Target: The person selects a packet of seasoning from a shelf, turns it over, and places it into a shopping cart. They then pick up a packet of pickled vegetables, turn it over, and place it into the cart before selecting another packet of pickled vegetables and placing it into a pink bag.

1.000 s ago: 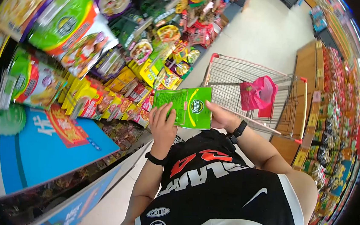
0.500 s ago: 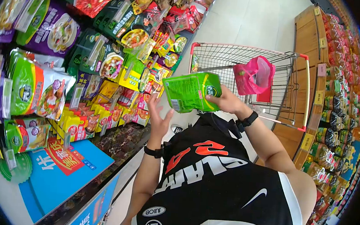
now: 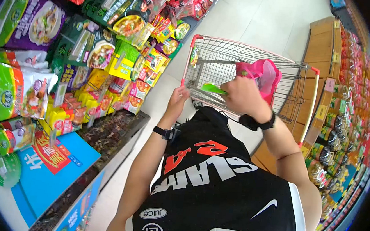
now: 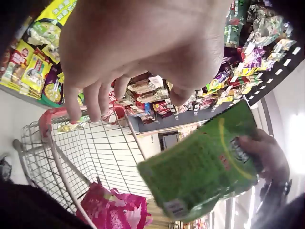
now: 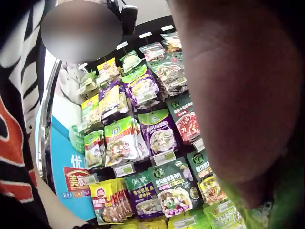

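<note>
My right hand [image 3: 244,96] grips a green food pouch [image 3: 213,89] by its end, above the shopping cart [image 3: 226,44]. The head view shows only a sliver of the pouch beyond the knuckles, while its green printed side faces the left wrist view, thumb on top. My left hand [image 3: 178,101] is at the red front corner of the cart, its fingers [image 4: 93,100] loosely extended by the rim with nothing held in them. Inside the cart sits a pink bag [image 3: 271,77], behind the right hand in the head view.
To the left, a shelf display carries rows of food pouches [image 3: 20,88] above a blue promotional board [image 3: 65,153]. Wooden shelving [image 3: 318,52] with bottles and packets runs along the right. Pale floor tiles [image 3: 264,17] lie beyond the cart.
Both hands were at the pouch at first; the left let go and moved to the cart's front corner. The right hand carried the pouch over the cart, turning it edge-on to the head view.
</note>
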Demonstrator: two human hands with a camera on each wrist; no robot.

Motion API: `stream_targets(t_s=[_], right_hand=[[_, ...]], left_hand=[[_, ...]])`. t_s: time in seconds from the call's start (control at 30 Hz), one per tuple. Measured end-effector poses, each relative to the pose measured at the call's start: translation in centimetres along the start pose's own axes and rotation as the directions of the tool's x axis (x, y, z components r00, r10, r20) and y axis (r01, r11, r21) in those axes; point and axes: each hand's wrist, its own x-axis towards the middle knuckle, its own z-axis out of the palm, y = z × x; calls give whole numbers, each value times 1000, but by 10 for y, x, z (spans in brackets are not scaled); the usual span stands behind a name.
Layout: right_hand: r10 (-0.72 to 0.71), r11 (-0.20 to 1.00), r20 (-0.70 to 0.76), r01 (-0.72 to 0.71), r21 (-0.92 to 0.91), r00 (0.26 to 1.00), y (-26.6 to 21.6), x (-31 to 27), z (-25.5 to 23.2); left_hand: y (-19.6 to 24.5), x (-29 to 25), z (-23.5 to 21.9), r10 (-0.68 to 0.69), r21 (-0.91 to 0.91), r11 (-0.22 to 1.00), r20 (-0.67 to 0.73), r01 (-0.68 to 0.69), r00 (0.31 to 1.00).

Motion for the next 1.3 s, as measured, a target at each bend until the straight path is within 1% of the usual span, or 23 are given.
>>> stream_targets(t_s=[0.07, 0.1, 0.17, 0.2, 0.23, 0.27, 0.3, 0.33, 0.37, 0.47, 0.5, 0.6, 0.67, 0.77, 0.83, 0.87, 0.9, 0.93, 1.0, 1.03, 1.17, 1.27, 1.3], right_hand=[[-156, 917, 1, 145, 372, 988, 16, -8, -40], [-83, 728, -3, 63, 682, 997, 41, -14, -27], [200, 377, 77, -149, 914, 977, 58, -12, -20], [163, 738, 21, -136, 661, 986, 77, -10, -1], [111, 954, -17, -102, 281, 994, 112, -10, 39], [51, 986, -31, -55, -154, 998, 130, -8, 58], [192, 962, -69, -202, -181, 979, 118, -10, 41], [329, 918, -107, -344, -199, 938, 104, -14, 26], [316, 943, -66, -321, -89, 947, 118, -16, 25], [167, 969, -56, -174, -176, 984, 74, -16, 16], [61, 996, -61, -64, -57, 996, 84, -13, 24], [-87, 996, 23, 87, -19, 996, 44, -5, -25], [-190, 981, 28, 189, 45, 981, 8, 0, -57], [-376, 925, 8, 375, 65, 926, -34, 9, -75], [-387, 921, 5, 386, 49, 922, -61, 14, -91], [-396, 918, 6, 395, 41, 918, -68, 14, -97], [-406, 901, -81, 414, 130, 910, -69, 16, -101], [-289, 887, -212, 344, 309, 934, -65, 19, -97], [11, 722, -367, 247, 646, 930, -50, 29, -74], [32, 497, -351, 289, 818, 936, -46, 33, -63], [-6, 319, -30, 31, 947, 1000, -69, 35, -2], [119, 34, -18, 14, 999, 993, -102, 45, 24], [102, 61, -56, 50, 997, 993, -105, 46, 30]], left_hand=[[-10, 1, -7, 30, 3, 1000, 23, -30, 999], [-14, -2, -8, 58, -51, 997, -22, -59, 998], [-19, -8, -15, -12, -100, 995, -54, 6, 998], [-20, -11, -18, -42, -121, 992, -65, 34, 997], [-21, -17, -19, -3, -163, 987, -112, -15, 994], [-22, -22, -22, 18, -149, 988, -130, -38, 991], [-22, -25, -28, 40, -138, 989, -153, -62, 987], [-26, -26, -35, 55, -126, 989, -175, -78, 983], [-51, -19, -45, 117, -186, 970, -198, -154, 973], [-40, -31, -64, 214, 107, 976, -321, -189, 922], [-18, -38, -63, 208, 143, 975, -341, -169, 917], [49, -45, -56, 504, 363, 812, -40, -457, 863], [109, -50, -38, 704, 425, 607, 104, -672, 702], [173, -65, -15, 661, 474, 526, 294, -706, 690], [180, -65, -21, 445, 169, 803, 467, -571, 764], [181, -64, -24, 339, 34, 902, 564, -431, 753], [177, -68, -23, 504, -115, 850, 468, -515, 726], [174, -72, -28, 511, -138, 853, 416, -503, 752], [171, -84, -35, 513, -195, 858, 301, -475, 804], [169, -89, -36, 472, -301, 866, 231, -399, 851], [150, -87, -49, 516, -271, 844, 172, -463, 839], [143, -97, -53, 501, -205, 858, 135, -471, 855], [142, -102, -56, 481, -208, 866, 105, -454, 870]])
